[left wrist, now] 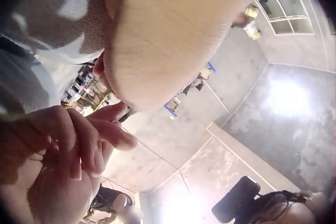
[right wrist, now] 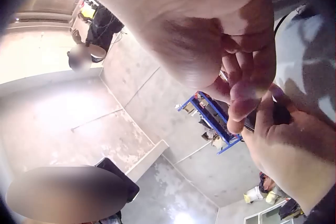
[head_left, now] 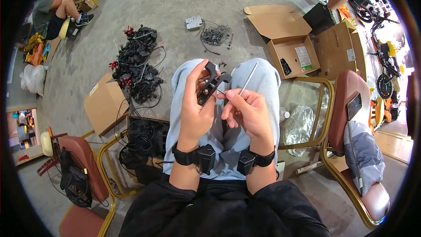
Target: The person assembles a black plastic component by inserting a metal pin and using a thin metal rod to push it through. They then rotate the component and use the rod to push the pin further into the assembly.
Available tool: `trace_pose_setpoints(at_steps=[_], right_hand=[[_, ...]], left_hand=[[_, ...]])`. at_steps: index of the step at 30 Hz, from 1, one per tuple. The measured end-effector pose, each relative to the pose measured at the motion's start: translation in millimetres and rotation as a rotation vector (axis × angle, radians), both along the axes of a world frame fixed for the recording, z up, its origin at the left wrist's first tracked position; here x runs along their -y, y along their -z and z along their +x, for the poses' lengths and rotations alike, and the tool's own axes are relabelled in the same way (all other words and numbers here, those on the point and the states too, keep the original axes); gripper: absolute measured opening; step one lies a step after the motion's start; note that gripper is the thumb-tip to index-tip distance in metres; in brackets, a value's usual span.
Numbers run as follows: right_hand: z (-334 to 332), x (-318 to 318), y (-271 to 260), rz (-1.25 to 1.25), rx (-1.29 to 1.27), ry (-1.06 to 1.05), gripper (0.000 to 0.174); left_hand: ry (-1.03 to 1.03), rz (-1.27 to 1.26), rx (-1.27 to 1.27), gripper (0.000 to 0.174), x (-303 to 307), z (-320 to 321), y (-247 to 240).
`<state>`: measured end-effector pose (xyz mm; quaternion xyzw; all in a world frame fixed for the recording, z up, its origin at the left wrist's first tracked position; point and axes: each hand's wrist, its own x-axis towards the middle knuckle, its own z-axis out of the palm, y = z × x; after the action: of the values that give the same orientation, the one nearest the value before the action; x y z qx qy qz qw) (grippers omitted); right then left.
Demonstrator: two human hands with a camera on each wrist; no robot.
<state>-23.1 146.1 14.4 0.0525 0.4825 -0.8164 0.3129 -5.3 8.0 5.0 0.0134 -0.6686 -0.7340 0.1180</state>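
Over the lap, my left hand (head_left: 195, 116) grips a black plastic bracket-like part (head_left: 209, 88) with a hooked, open top. My right hand (head_left: 251, 113) pinches a thin metal hex key (head_left: 249, 78) between thumb and fingers. Its long arm points up and away, while the short end reaches toward the side of the black part. In the left wrist view the palm edge fills the top, and the right hand (left wrist: 63, 155) shows with curled fingers. The right wrist view has the left hand (right wrist: 294, 145) close by, with the black part mostly hidden.
A heap of black cabled parts (head_left: 139, 68) lies on the floor ahead to the left. Farther out are a metal box (head_left: 193, 23) and small black pieces (head_left: 215, 36). An opened cardboard box (head_left: 291, 57) sits ahead right. Chairs (head_left: 346, 101) flank both sides.
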Motion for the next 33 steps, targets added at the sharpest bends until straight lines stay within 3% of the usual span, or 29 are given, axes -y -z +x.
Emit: trace_pose_setpoints(at_steps=[2, 10, 19, 33], right_hand=[[1, 3, 0, 0.016, -0.002, 0.007, 0.025], [8, 18, 7, 0.313, -0.405, 0.234, 0.019], [5, 10, 4, 0.165, -0.166, 0.042, 0.023], [3, 7, 2, 0.07, -0.097, 0.071, 0.025]], left_hand=[[-0.019, 0.003, 0.01, 0.055, -1, 0, -2], [-0.054, -0.067, -0.019, 0.052, 0, -1, -1], [-0.101, -0.042, 0.017, 0.054, -3, -2, -4], [-0.043, -0.01, 0.036, 0.053, -1, -2, 0]])
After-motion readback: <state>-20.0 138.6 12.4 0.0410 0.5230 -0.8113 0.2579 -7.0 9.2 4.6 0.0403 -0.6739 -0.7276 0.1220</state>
